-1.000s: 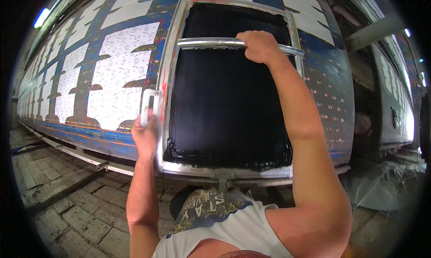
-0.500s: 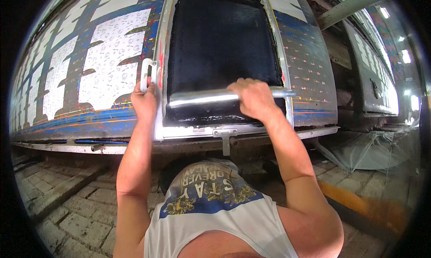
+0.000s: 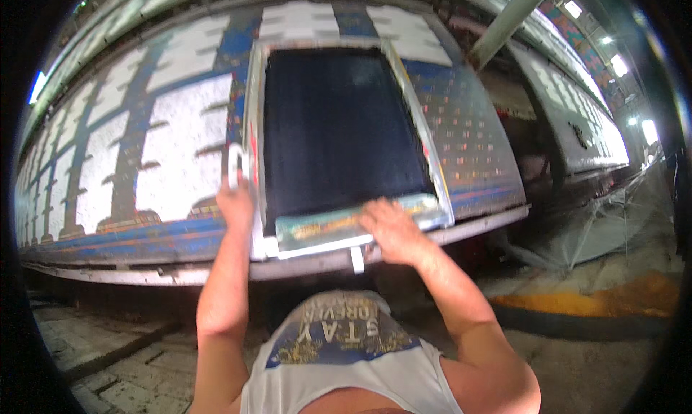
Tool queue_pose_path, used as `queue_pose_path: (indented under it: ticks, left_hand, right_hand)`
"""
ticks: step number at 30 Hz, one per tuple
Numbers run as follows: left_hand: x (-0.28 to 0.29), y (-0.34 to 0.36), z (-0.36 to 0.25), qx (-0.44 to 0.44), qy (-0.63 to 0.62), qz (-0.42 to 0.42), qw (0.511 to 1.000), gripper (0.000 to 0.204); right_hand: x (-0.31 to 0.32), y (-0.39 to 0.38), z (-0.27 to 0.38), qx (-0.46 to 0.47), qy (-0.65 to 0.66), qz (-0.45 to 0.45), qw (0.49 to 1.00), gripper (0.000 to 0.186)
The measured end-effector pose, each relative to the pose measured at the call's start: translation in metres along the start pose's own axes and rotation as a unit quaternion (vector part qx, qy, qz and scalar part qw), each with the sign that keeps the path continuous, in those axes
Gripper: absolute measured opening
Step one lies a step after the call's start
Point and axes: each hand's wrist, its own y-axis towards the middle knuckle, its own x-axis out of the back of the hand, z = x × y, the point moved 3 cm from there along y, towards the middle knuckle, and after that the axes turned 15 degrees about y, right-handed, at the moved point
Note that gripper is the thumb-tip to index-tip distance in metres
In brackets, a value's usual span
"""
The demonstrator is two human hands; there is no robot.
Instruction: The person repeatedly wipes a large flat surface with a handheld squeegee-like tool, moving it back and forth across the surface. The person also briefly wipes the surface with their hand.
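A screen frame (image 3: 256, 125) with a dark inked mesh (image 3: 339, 122) lies on the long printing table. My left hand (image 3: 235, 201) is closed on a white handle (image 3: 236, 158) at the frame's left side. My right hand (image 3: 389, 230) grips the squeegee (image 3: 317, 230), which lies along the near end of the screen and now shows a teal and yellow stained face. Motion blur hides fine detail of the fingers.
White cut panels (image 3: 180, 147) lie in rows on the table (image 3: 468, 140). A pale pole (image 3: 508, 28) rises at the back right beside a second table (image 3: 577, 136). Crumpled clear plastic (image 3: 591, 234) is at right, and a rail (image 3: 180, 275) runs along the near edge.
My right hand has drawn the squeegee from the far part of the screen to the near end, where it now lies tipped with its stained face up. My left hand stays on the handle.
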Motion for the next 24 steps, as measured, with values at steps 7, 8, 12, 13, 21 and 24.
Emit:
queue_pose_path:
  ticks: [7, 8, 12, 13, 21, 24]
  left_hand:
    - [-0.005, 0.006, 0.007, 0.032, -0.078, 0.001, 0.996, 0.014]
    - [-0.007, 0.005, 0.008, 0.021, -0.094, 0.0, 0.995, 0.013]
    - [-0.008, 0.006, 0.009, 0.065, -0.116, 0.005, 0.991, 0.014]
    - [-0.007, 0.007, 0.007, 0.05, -0.109, -0.007, 0.993, 0.014]
    - [-0.001, 0.012, 0.006, 0.045, -0.055, -0.011, 0.997, 0.015]
    - [-0.001, 0.015, 0.009, 0.048, -0.053, -0.022, 0.997, 0.016]
  right_hand:
    - [0.004, -0.025, -0.009, 0.051, 0.058, 0.003, 0.997, 0.074]
    - [0.007, -0.031, -0.013, 0.081, 0.08, -0.003, 0.994, 0.074]
    - [0.028, -0.061, -0.053, 0.082, 0.198, -0.069, 0.974, 0.069]
    - [0.039, -0.071, -0.069, 0.085, 0.192, -0.133, 0.969, 0.066]
    - [0.056, -0.129, -0.212, -0.32, 0.361, -0.234, 0.844, 0.055]
    - [0.03, -0.129, -0.226, -0.323, 0.537, -0.212, 0.75, 0.049]
